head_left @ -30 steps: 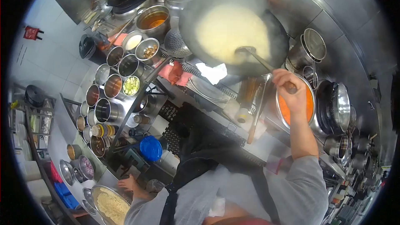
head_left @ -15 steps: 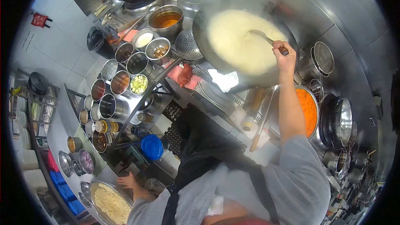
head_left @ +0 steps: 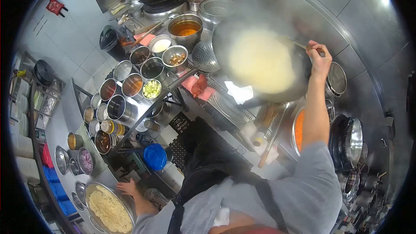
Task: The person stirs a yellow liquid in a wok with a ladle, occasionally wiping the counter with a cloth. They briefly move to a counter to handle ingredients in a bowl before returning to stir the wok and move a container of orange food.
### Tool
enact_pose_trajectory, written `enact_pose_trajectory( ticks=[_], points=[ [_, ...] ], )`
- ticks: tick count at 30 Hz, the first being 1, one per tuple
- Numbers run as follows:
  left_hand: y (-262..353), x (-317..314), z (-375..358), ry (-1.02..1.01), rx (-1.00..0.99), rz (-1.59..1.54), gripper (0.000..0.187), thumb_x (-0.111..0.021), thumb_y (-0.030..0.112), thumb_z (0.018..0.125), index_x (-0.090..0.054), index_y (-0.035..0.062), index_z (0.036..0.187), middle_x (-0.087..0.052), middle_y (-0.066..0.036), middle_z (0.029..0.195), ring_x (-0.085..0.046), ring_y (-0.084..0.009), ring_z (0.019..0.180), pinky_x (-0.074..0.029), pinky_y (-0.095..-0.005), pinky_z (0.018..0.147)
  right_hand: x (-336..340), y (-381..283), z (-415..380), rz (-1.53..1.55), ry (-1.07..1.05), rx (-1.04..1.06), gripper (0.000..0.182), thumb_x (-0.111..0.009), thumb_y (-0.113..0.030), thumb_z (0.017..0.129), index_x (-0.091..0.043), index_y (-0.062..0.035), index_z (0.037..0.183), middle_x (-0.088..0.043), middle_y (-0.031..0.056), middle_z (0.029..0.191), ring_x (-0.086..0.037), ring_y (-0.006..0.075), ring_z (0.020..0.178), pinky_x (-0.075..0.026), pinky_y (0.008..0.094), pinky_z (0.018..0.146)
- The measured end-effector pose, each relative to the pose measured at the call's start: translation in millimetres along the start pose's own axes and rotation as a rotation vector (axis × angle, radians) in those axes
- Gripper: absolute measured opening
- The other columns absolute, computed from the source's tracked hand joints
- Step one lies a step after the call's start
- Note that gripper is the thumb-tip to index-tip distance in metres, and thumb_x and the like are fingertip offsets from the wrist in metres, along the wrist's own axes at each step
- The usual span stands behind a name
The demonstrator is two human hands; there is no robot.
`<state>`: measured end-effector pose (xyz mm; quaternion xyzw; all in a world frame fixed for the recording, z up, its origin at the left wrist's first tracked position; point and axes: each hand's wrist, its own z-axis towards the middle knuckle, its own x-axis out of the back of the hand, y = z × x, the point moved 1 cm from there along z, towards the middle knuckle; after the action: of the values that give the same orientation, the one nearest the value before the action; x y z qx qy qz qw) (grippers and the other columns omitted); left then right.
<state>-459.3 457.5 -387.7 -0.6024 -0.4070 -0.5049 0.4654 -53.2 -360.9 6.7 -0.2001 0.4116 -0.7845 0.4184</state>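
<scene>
Steam rises from a large wok (head_left: 255, 94) filled with pale, creamy liquid (head_left: 262, 63). At the wok's upper right side my right hand (head_left: 319, 57) is wrapped round the handle of a ladle (head_left: 300, 44), whose bowl is hidden in the steam or liquid. A crumpled white cloth (head_left: 239, 92) lies at the wok's near rim. My left hand (head_left: 126, 187) is at the lower left with its fingers spread and holds nothing. It rests at the counter's edge, beside a big metal bowl of pale yellow, crumbly food (head_left: 109, 210).
Metal pots of sauces and chopped ingredients (head_left: 132, 85) crowd the left counter, near a perforated skimmer (head_left: 206, 56). A pot of orange food (head_left: 298, 130) is by my right forearm. Strainers (head_left: 336, 78) and stacked pans (head_left: 355, 141) line the right. A blue container (head_left: 155, 156) sits low.
My right hand has moved up and right with the ladle, toward the wok's far right rim. The camera view has shifted a little. My left hand stays open by the bowl.
</scene>
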Motion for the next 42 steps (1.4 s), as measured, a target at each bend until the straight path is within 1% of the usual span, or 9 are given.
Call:
enact_pose_trajectory(
  ticks=[11, 16, 19, 20, 21, 23, 28, 34, 42],
  points=[
    [11, 16, -4, -0.067, 0.004, -0.030, 0.109, -0.072, 0.050, 0.075, -0.012, 0.0019, 0.152, -0.014, -0.017, 0.159, -0.012, -0.0351, 0.147, -0.018, -0.0620, 0.114, 84, -176, -104, -0.015, -0.283, -0.103, 0.009, -0.055, 0.009, 0.073, -0.057, 0.0005, 0.076, -0.066, 0.0159, 0.093, -0.063, 0.0311, 0.106, -0.058, 0.0400, 0.080],
    [72, 93, -38, -0.155, 0.047, -0.127, 0.074, -0.069, 0.036, 0.072, -0.047, -0.0044, 0.131, -0.038, -0.023, 0.141, -0.040, -0.0391, 0.131, -0.033, -0.0565, 0.108, 80, -165, -150, 0.059, -0.378, -0.174, 0.012, -0.059, 0.009, 0.072, -0.058, -0.0010, 0.077, -0.067, 0.0124, 0.095, -0.063, 0.0277, 0.105, -0.054, 0.0359, 0.084],
    [169, 78, -70, 0.118, -0.589, -0.292, 0.067, -0.075, 0.022, 0.066, -0.053, -0.0067, 0.121, -0.051, -0.025, 0.123, -0.051, -0.0366, 0.117, -0.045, -0.0457, 0.096, 64, -143, -176, -0.002, -0.440, -0.159, 0.012, -0.064, 0.007, 0.074, -0.060, -0.0029, 0.080, -0.067, 0.0107, 0.101, -0.063, 0.0224, 0.105, -0.052, 0.0315, 0.083],
    [210, 68, -92, 0.027, -0.927, -0.716, 0.068, -0.078, 0.015, 0.066, -0.051, -0.0077, 0.124, -0.056, -0.023, 0.120, -0.057, -0.0324, 0.112, -0.049, -0.0406, 0.091, 55, -140, -185, -0.098, -0.461, -0.168, 0.012, -0.066, 0.006, 0.075, -0.061, -0.0037, 0.082, -0.067, 0.0097, 0.104, -0.062, 0.0200, 0.105, -0.051, 0.0300, 0.083],
    [248, 117, -164, -0.652, -0.806, -1.152, 0.062, -0.075, 0.012, 0.076, -0.049, -0.0079, 0.128, -0.059, -0.019, 0.123, -0.061, -0.0272, 0.108, -0.051, -0.0355, 0.089, 43, -137, -195, -0.144, -0.498, -0.122, 0.013, -0.066, 0.004, 0.076, -0.062, -0.0043, 0.085, -0.067, 0.0094, 0.106, -0.063, 0.0190, 0.104, -0.051, 0.0296, 0.083],
    [280, 228, -299, -1.257, -1.079, -1.326, 0.052, -0.061, 0.013, 0.093, -0.041, 0.0010, 0.140, -0.059, -0.019, 0.121, -0.063, -0.0285, 0.108, -0.055, -0.0360, 0.082, 17, -135, -212, -0.208, -0.581, -0.036, 0.017, -0.067, 0.001, 0.078, -0.064, -0.0051, 0.094, -0.065, 0.0099, 0.112, -0.063, 0.0196, 0.103, -0.052, 0.0301, 0.082],
    [316, 346, -416, -2.361, -0.870, -1.042, 0.052, -0.050, 0.036, 0.099, -0.039, 0.0074, 0.141, -0.058, -0.017, 0.122, -0.061, -0.0293, 0.110, -0.056, -0.0468, 0.083, -22, -158, -245, -0.145, -0.755, 0.111, 0.043, -0.068, -0.005, 0.078, -0.059, -0.0052, 0.120, -0.057, 0.0135, 0.126, -0.063, 0.0307, 0.105, -0.054, 0.0360, 0.086],
    [370, 384, -395, -1.462, -1.434, -0.401, 0.064, -0.062, 0.016, 0.083, -0.042, 0.0013, 0.142, -0.065, -0.006, 0.089, -0.063, -0.0169, 0.062, -0.046, -0.0324, 0.048, 10, -277, -230, 0.261, -0.544, 0.589, 0.022, -0.074, -0.010, 0.075, -0.072, -0.0053, 0.096, -0.071, 0.0123, 0.098, -0.070, 0.0267, 0.086, -0.059, 0.0369, 0.071],
    [452, 381, -401, -0.049, -2.228, -0.209, 0.034, -0.057, 0.021, 0.083, -0.063, 0.0053, 0.113, -0.066, -0.027, 0.087, -0.066, -0.0428, 0.080, -0.052, -0.0486, 0.072, 45, -298, -234, -0.018, -0.150, 0.841, 0.009, -0.064, -0.017, 0.082, -0.066, -0.0094, 0.078, -0.070, 0.0120, 0.089, -0.071, 0.0259, 0.078, -0.058, 0.0346, 0.063]
  ],
)
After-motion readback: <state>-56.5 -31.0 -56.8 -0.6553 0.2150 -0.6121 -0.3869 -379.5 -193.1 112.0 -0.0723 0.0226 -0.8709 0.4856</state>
